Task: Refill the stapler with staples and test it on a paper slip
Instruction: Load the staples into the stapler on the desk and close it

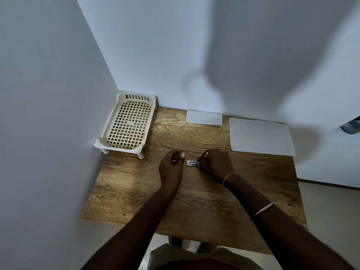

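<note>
our left hand (172,162) curls round something small, our right hand (215,162) pinches staples at the staple box (191,163); we should draw them out level.

Basket (127,124) on tabletop (194,207) far-left corner. Small paper slip (204,117) at back wall, larger sheet (261,135) right of it. Staple box (191,163) mid-tabletop between left hand (171,166) and right hand (216,162).
</note>
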### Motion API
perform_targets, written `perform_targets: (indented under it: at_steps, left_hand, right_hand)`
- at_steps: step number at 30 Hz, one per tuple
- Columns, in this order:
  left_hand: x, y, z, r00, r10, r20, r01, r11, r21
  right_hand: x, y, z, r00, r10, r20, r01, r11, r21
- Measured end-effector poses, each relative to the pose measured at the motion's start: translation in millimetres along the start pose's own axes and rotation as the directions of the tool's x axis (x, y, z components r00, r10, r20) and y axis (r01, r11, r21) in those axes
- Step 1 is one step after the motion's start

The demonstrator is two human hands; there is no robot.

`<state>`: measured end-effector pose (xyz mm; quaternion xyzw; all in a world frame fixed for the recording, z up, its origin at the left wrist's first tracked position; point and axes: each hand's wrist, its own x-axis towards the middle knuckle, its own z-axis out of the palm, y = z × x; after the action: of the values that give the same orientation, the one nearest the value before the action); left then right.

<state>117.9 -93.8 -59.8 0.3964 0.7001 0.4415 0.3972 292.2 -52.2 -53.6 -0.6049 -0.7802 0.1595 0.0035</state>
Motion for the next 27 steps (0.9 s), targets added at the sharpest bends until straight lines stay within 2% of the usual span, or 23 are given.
perform_targets:
  at_steps: [7,15,27]
  left_hand:
    - [-0.4,-2.3,0.0,1.000,0.000,0.010,0.000,1.000,0.004]
    - [-1.7,-5.7,-2.0,1.000,0.007,0.016,-0.007,1.000,-0.002]
    - [1.3,-9.1,-6.4,1.000,-0.006,0.011,0.006,1.000,0.027]
  right_hand:
    - [-0.1,-0.4,1.0,1.000,-0.014,0.004,0.014,0.998,-0.058]
    - [0.8,-0.6,1.1,1.000,-0.010,-0.008,0.009,1.000,-0.022]
    - [8.4,-8.5,2.8,0.997,-0.068,0.021,0.070,0.984,-0.163]
